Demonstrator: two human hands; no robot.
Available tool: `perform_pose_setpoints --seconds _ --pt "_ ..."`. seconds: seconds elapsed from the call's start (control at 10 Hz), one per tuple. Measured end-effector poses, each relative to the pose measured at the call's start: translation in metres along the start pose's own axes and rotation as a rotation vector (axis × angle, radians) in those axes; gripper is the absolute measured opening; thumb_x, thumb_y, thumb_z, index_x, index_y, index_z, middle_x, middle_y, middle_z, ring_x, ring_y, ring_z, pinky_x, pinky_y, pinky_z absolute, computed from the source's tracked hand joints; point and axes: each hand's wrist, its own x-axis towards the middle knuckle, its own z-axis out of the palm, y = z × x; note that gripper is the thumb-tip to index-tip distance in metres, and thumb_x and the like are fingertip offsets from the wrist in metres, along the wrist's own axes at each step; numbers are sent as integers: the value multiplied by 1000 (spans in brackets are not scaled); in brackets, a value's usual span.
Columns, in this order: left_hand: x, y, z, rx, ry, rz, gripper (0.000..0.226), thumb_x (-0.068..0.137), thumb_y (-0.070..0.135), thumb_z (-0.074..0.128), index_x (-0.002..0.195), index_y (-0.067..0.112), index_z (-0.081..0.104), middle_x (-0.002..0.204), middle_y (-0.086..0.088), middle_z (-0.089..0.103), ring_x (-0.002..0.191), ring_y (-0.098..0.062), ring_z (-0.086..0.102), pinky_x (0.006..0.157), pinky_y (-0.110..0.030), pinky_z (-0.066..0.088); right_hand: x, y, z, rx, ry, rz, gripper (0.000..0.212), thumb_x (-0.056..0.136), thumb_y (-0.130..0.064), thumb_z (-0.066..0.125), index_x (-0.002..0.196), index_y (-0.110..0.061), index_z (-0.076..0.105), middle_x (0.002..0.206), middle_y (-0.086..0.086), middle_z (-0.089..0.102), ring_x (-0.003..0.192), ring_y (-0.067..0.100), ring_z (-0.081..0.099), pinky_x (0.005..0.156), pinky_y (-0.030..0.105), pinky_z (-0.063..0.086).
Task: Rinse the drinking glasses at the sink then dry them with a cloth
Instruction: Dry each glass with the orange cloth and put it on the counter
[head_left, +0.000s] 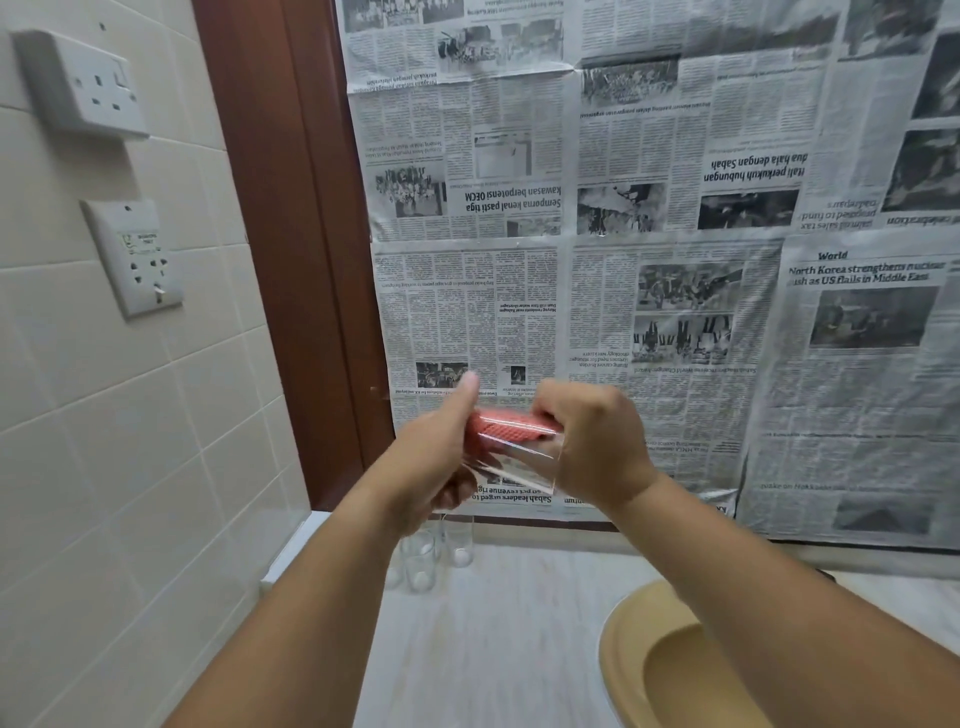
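Note:
A clear drinking glass (519, 465) is held on its side at chest height in front of the newspaper-covered wall. My left hand (441, 452) grips its base end, thumb pointing up. A red cloth (511, 428) is stuffed inside the glass. My right hand (597, 441) holds the cloth at the glass's open end, fingers curled. Several more clear glasses (421, 564) stand upright on the counter below my hands, near the left wall.
A beige sink basin (628, 649) sits at the lower right, partly hidden by my right forearm. The pale counter (493, 649) runs between the tiled left wall and the basin. Two wall sockets (137, 257) are on the tiles.

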Motion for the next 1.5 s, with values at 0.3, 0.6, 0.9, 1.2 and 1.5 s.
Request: perform_pose_setpoints --seconds 0.3,0.6,0.9,1.2,1.5 --pt "2 -13 -6 57 40 242 46 109 53 45 102 9 59 77 -7 49 57 -14 46 56 -33 35 -7 -31 8 820 -379 975 46 67 -50 94 82 -11 77 66 2 68 54 12 55 40 19 35" --pt "16 -16 -25 -52 96 169 41 106 55 48 86 19 50 66 -3 43 51 -14 35 51 -33 28 8 -35 35 705 -252 839 33 79 -37 88 68 -17 65 53 -7 55 50 14 49 40 17 30" --pt "22 -25 -75 -104 -84 -56 70 96 80 46 99 15 70 77 -7 59 60 -19 51 56 -30 36 9 -37 69 157 -234 468 39 79 -40 85 67 -14 58 58 1 58 53 13 46 48 36 42" --pt "30 -38 -94 94 65 266 45 99 65 48 88 22 54 68 6 48 60 -14 42 61 -39 37 19 -86 88 993 -432 1373 38 62 -55 90 88 -29 81 59 -4 60 43 8 47 40 16 23" --pt "29 -49 -118 -184 9 74 38 108 53 48 98 17 57 70 -4 46 55 -15 42 56 -32 35 35 -96 96 775 -345 1002 22 91 -26 83 88 -12 66 61 -3 68 45 5 56 34 19 35"
